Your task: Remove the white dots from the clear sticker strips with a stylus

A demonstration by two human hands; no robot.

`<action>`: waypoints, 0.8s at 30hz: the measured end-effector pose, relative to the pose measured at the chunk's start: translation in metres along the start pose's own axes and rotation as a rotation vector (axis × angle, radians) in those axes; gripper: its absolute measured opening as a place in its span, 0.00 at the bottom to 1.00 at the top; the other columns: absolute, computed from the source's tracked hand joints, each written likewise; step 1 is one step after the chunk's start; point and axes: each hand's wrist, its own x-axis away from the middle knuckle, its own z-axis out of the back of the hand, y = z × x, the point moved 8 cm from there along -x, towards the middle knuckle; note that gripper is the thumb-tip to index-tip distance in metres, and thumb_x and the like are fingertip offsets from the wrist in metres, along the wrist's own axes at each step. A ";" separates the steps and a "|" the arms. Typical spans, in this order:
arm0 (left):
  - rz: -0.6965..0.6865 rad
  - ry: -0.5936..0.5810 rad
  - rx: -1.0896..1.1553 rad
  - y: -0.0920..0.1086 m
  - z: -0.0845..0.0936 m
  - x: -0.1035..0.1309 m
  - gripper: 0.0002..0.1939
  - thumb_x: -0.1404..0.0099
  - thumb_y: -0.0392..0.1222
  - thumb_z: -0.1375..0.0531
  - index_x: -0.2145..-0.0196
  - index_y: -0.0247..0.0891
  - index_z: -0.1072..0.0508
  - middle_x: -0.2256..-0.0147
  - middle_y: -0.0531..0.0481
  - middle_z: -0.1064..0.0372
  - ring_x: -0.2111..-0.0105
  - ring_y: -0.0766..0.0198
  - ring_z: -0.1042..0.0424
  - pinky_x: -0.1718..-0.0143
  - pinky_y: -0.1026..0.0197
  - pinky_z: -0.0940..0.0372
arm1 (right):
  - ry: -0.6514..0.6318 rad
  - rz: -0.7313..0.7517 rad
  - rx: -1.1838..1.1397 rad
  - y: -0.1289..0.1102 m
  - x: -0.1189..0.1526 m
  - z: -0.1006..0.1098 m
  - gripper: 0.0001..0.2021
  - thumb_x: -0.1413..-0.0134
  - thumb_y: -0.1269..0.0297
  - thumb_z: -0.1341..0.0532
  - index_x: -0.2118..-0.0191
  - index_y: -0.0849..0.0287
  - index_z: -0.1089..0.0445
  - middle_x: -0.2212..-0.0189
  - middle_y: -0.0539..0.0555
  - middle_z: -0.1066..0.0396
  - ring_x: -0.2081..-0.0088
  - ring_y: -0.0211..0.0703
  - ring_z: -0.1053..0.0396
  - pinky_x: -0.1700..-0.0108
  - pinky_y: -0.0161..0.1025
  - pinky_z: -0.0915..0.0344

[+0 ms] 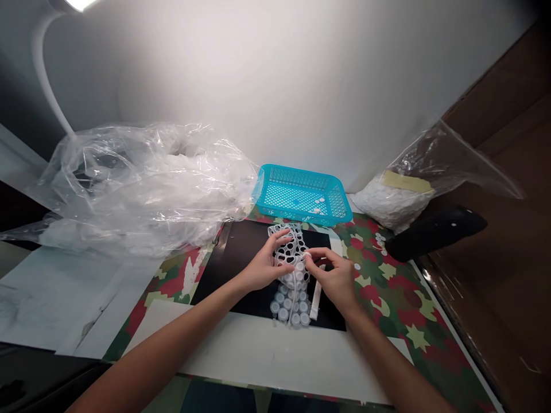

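A pale plastic piece with many round rings [284, 251] lies on a black sheet [241, 252]. Several white round discs [283, 314] fill its near part, while the rings at the far part show black through them. My left hand [269, 264] rests on the left side of the piece, thumb and fingers apart, holding nothing. My right hand [336, 278] pinches a small white disc [307, 256] at the right edge of the rings. A narrow white strip [316, 301] lies beside the piece, below my right hand.
Behind stands a blue basket [297, 215] with a few white discs. Large clear plastic bags [150, 183] lie at left. At right are a bag of white pieces [390, 201] and a black object [439, 232]. A lamp arm [41, 69] rises at far left.
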 end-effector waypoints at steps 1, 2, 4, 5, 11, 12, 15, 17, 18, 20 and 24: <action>0.003 0.000 0.008 0.001 0.000 0.000 0.38 0.43 0.39 0.35 0.40 0.55 0.48 0.38 0.40 0.50 0.80 0.82 0.41 0.78 0.69 0.42 | 0.020 -0.023 -0.013 0.002 0.000 0.001 0.05 0.48 0.63 0.39 0.68 0.58 0.26 0.73 0.51 0.25 0.75 0.38 0.31 0.72 0.35 0.33; 0.006 0.002 0.014 0.001 0.000 0.000 0.38 0.43 0.39 0.35 0.40 0.54 0.48 0.39 0.40 0.49 0.80 0.83 0.43 0.79 0.69 0.42 | 0.033 -0.039 -0.025 0.004 0.000 0.002 0.06 0.49 0.63 0.38 0.68 0.58 0.26 0.73 0.51 0.25 0.75 0.38 0.31 0.71 0.35 0.32; 0.007 0.008 0.024 0.004 -0.001 0.000 0.38 0.43 0.40 0.34 0.40 0.54 0.47 0.40 0.40 0.48 0.81 0.83 0.44 0.79 0.70 0.43 | 0.037 -0.052 -0.041 0.006 0.000 0.002 0.07 0.48 0.62 0.39 0.68 0.59 0.26 0.72 0.52 0.25 0.74 0.39 0.30 0.70 0.36 0.31; 0.005 0.012 0.027 0.005 -0.002 0.000 0.38 0.43 0.40 0.34 0.40 0.53 0.47 0.40 0.40 0.47 0.81 0.83 0.44 0.79 0.70 0.44 | 0.032 -0.054 -0.046 0.006 0.000 0.001 0.07 0.48 0.61 0.39 0.68 0.59 0.26 0.72 0.52 0.25 0.73 0.40 0.29 0.70 0.36 0.31; -0.065 0.110 0.038 0.006 0.004 0.000 0.32 0.42 0.42 0.35 0.43 0.48 0.44 0.42 0.42 0.44 0.74 0.76 0.36 0.73 0.67 0.39 | -0.104 0.082 0.003 -0.007 0.002 -0.008 0.05 0.47 0.65 0.39 0.65 0.57 0.26 0.69 0.52 0.25 0.71 0.41 0.29 0.67 0.38 0.30; -0.081 0.131 0.033 0.006 0.007 0.000 0.31 0.42 0.42 0.35 0.43 0.47 0.43 0.43 0.42 0.43 0.71 0.74 0.34 0.69 0.66 0.37 | -0.121 0.131 0.025 -0.011 0.003 -0.010 0.06 0.47 0.65 0.40 0.64 0.56 0.26 0.69 0.53 0.25 0.70 0.42 0.29 0.66 0.38 0.30; -0.121 0.159 0.004 0.006 0.010 0.001 0.30 0.41 0.41 0.36 0.44 0.45 0.43 0.43 0.42 0.42 0.66 0.70 0.32 0.62 0.63 0.36 | -0.141 0.241 0.065 -0.021 0.006 -0.011 0.06 0.46 0.67 0.40 0.62 0.54 0.27 0.68 0.53 0.26 0.67 0.43 0.29 0.65 0.40 0.30; -0.134 0.145 -0.021 0.007 0.008 0.001 0.29 0.40 0.41 0.37 0.44 0.45 0.43 0.43 0.42 0.43 0.69 0.71 0.32 0.64 0.63 0.36 | -0.149 0.264 0.069 -0.024 0.007 -0.012 0.06 0.46 0.68 0.40 0.62 0.54 0.27 0.68 0.53 0.26 0.66 0.44 0.29 0.66 0.39 0.31; -0.140 0.137 -0.036 0.008 0.007 0.002 0.29 0.40 0.40 0.37 0.44 0.45 0.43 0.43 0.42 0.43 0.70 0.72 0.33 0.65 0.63 0.36 | -0.153 0.263 0.068 -0.024 0.007 -0.012 0.05 0.46 0.68 0.40 0.63 0.54 0.27 0.68 0.53 0.26 0.67 0.44 0.29 0.66 0.39 0.31; -0.151 0.127 -0.071 0.012 0.004 0.004 0.28 0.40 0.39 0.38 0.44 0.45 0.42 0.42 0.42 0.44 0.70 0.72 0.33 0.65 0.63 0.36 | -0.148 0.237 0.062 -0.023 0.007 -0.012 0.05 0.47 0.68 0.39 0.64 0.55 0.27 0.69 0.52 0.26 0.69 0.43 0.29 0.67 0.38 0.31; -0.167 0.110 -0.138 0.018 -0.001 0.006 0.27 0.39 0.36 0.40 0.44 0.45 0.40 0.41 0.44 0.45 0.67 0.69 0.33 0.64 0.62 0.36 | -0.117 0.100 0.010 -0.012 0.004 -0.010 0.04 0.48 0.67 0.39 0.67 0.56 0.26 0.71 0.51 0.24 0.72 0.40 0.28 0.68 0.37 0.31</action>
